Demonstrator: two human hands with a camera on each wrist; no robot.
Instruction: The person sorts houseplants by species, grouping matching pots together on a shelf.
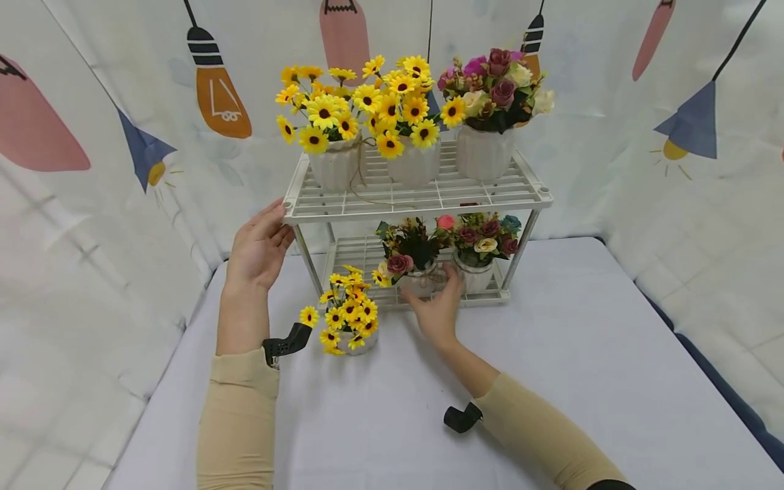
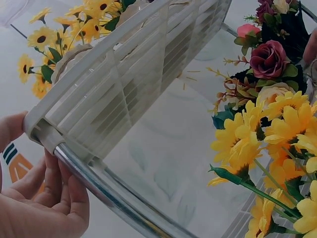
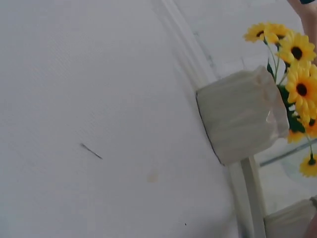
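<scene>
A white two-tier rack (image 1: 422, 212) with metal posts stands on the table. My left hand (image 1: 258, 250) holds its upper front-left corner; in the left wrist view the thumb lies against the corner and the fingers (image 2: 52, 186) curl under it by the post (image 2: 106, 186). On the lower tier, my right hand (image 1: 439, 314) grips a white flowerpot (image 1: 418, 282) of dark red roses from the front, thumb left and fingers right. Beside it sits another potted rose bunch (image 1: 476, 275). A pot of yellow daisies (image 1: 350, 316) stands on the table before the rack, its pot (image 3: 242, 116) upright.
Two pots of yellow daisies (image 1: 335, 167) (image 1: 416, 163) and a pot of mixed roses (image 1: 484, 153) line the upper tier. A loose twine (image 1: 361, 194) hangs there. A printed curtain (image 1: 612, 136) backs the white-covered table (image 1: 582, 340).
</scene>
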